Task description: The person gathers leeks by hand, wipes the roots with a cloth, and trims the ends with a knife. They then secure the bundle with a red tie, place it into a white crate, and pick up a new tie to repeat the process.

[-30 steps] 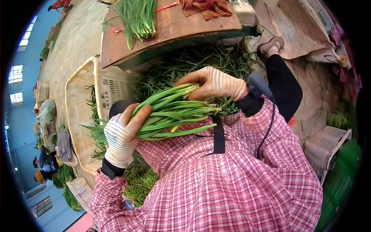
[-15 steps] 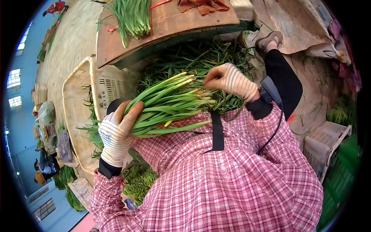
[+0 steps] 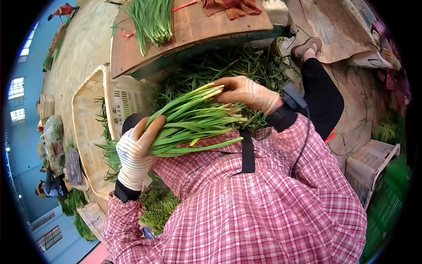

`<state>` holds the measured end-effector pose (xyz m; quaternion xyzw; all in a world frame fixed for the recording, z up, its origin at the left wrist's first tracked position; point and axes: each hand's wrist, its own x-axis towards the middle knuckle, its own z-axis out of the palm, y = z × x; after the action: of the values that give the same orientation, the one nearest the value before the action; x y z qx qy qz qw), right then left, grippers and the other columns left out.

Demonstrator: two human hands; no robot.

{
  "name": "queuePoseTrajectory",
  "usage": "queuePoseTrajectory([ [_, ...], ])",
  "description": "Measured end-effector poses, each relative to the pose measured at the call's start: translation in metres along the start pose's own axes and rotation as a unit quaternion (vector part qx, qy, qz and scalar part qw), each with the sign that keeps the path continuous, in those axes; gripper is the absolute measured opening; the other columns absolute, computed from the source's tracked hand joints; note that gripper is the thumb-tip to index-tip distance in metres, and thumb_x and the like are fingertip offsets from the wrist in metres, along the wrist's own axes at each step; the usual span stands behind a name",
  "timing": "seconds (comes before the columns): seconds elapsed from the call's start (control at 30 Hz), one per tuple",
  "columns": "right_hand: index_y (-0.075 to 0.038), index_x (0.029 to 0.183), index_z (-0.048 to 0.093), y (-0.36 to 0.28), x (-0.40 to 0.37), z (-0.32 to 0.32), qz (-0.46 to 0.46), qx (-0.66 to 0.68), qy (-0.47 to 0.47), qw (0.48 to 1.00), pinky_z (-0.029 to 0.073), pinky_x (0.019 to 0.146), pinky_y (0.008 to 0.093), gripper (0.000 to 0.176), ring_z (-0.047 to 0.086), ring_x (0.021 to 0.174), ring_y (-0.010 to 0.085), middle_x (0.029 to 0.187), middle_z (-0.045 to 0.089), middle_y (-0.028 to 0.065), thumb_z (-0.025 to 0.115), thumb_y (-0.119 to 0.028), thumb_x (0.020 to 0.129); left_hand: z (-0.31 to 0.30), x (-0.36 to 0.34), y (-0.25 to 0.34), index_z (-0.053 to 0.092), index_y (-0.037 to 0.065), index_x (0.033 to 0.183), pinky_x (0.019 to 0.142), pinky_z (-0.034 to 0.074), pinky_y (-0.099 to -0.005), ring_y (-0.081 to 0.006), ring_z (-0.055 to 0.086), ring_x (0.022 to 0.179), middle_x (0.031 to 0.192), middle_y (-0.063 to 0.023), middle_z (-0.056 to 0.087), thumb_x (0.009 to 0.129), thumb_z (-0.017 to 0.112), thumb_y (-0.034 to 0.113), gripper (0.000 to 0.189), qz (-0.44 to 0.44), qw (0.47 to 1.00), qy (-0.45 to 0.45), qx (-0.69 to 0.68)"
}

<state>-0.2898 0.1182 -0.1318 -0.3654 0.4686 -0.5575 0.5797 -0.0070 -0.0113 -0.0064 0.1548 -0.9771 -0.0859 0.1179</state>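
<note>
A loose bunch of garlic chives lies across my lap, its pale stem ends to the right and its leaf tips to the left. My left hand, in a striped work glove with brown fingers, is wrapped round the leafy part. At the upper stem ends, my right hand, gloved alike, has its fingers closed on the pale tips; exactly how many stems they pinch is hidden. Behind the bunch, a heap of loose green leaves covers the ground under the table.
A wooden tabletop ahead carries another bunch of chives, red ties and a reddish cloth. To the left stands a cream plastic crate. At right are a white crate and a green crate. A person sits far left.
My right hand has moved left, from just off the stem ends onto the upper pale tips. My left hand keeps its hold on the bunch and has shifted very slightly right.
</note>
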Motion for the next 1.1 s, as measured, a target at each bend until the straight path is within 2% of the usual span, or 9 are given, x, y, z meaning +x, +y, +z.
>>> queuePoseTrajectory([
  [0.2,0.003,0.101,0.076,0.02,0.006,-0.04,0.044,-0.224,0.109,0.968,0.057,0.072,0.0303,0.032,0.07,0.077,0.0142,0.086,0.076,0.0115,0.076,-0.022,0.081,-0.002,-0.003,0.004,0.066,0.014,0.131,0.074,0.055,-0.0364,-0.0345,0.07,0.089,0.107,-0.0174,0.07,0.071,0.081,0.013,0.062,-0.052,0.998,-0.031,-0.036],
  [0.33,-0.006,0.097,0.077,0.014,-0.014,-0.071,0.07,-0.522,0.23,0.818,0.055,0.075,0.0416,0.028,0.07,0.079,0.0335,0.088,0.074,0.0156,0.076,-0.031,0.084,-0.001,-0.002,-0.001,0.064,0.016,0.135,0.076,0.056,-0.0348,-0.0332,0.071,0.092,0.11,-0.0172,0.07,0.074,0.08,0.007,0.063,-0.099,0.991,-0.047,-0.079],
  [0.4,-0.01,0.1,0.077,0.007,-0.026,-0.07,-0.164,-0.699,0.301,0.628,0.054,0.079,0.0427,0.025,0.069,0.08,0.0351,0.092,0.074,0.0135,0.073,-0.03,0.086,0.002,-0.001,-0.003,0.063,0.016,0.135,0.078,0.056,-0.0343,-0.0319,0.071,0.094,0.112,-0.0167,0.07,0.074,0.078,0.004,0.064,-0.126,0.983,-0.044,-0.122],
  [0.53,-0.009,0.113,0.074,-0.033,-0.041,-0.036,0.012,-0.157,0.167,0.973,0.051,0.093,0.0362,0.027,0.069,0.1,0.0225,0.104,0.073,0.0095,0.073,-0.017,0.087,0.004,0.0,-0.009,0.062,0.016,0.137,0.082,0.056,-0.0327,-0.0308,0.071,0.098,0.114,-0.0163,0.071,0.076,0.069,-0.01,0.067,-0.151,0.977,-0.047,-0.143],
  [0.63,-0.001,0.117,0.072,-0.034,-0.033,0.0,-0.12,-0.22,0.068,0.966,0.055,0.081,0.0277,0.034,0.069,0.084,0.0168,0.096,0.074,0.0067,0.075,-0.008,0.084,0.006,0.006,-0.008,0.058,0.012,0.14,0.087,0.056,-0.0311,-0.0228,0.07,0.105,0.122,-0.0164,0.069,0.078,0.065,-0.013,0.067,-0.183,0.96,-0.084,-0.195],
  [0.67,0.001,0.116,0.071,-0.033,-0.028,0.002,-0.009,-0.14,0.049,0.989,0.055,0.081,0.0264,0.031,0.068,0.088,0.0147,0.098,0.073,0.007,0.073,-0.006,0.086,0.007,0.008,-0.006,0.057,0.011,0.141,0.088,0.055,-0.0307,-0.0205,0.07,0.107,0.124,-0.0165,0.069,0.079,0.065,-0.013,0.067,-0.195,0.95,-0.097,-0.225],
  [0.93,-0.001,0.11,0.069,-0.029,-0.018,-0.007,-0.223,-0.164,0.364,0.889,0.053,0.072,0.0268,0.018,0.065,0.083,0.0123,0.096,0.072,0.0064,0.067,-0.01,0.095,0.013,0.001,0.002,0.061,-0.004,0.13,0.091,0.051,-0.0276,-0.0084,0.061,0.101,0.112,-0.0051,0.071,0.077,0.08,-0.002,0.056,-0.368,0.798,-0.201,-0.434],
  [1.07,-0.006,0.099,0.074,-0.043,-0.048,0.017,-0.215,-0.107,0.261,0.935,0.05,0.069,0.0274,0.01,0.062,0.079,0.0118,0.089,0.071,0.003,0.072,-0.014,0.092,0.019,-0.002,-0.004,0.065,-0.003,0.122,0.087,0.052,-0.0271,-0.0089,0.062,0.095,0.107,-0.0036,0.072,0.074,0.079,-0.005,0.05,-0.39,0.77,-0.2,-0.464],
  [1.1,-0.006,0.096,0.074,-0.046,-0.042,0.02,-0.265,-0.272,0.241,0.893,0.049,0.071,0.0309,0.009,0.062,0.081,0.0156,0.087,0.069,0.0041,0.073,-0.013,0.089,0.02,0.0,-0.004,0.065,-0.002,0.121,0.086,0.052,-0.0272,-0.0098,0.063,0.093,0.107,-0.004,0.072,0.074,0.079,-0.006,0.05,-0.398,0.762,-0.212,-0.464],
])
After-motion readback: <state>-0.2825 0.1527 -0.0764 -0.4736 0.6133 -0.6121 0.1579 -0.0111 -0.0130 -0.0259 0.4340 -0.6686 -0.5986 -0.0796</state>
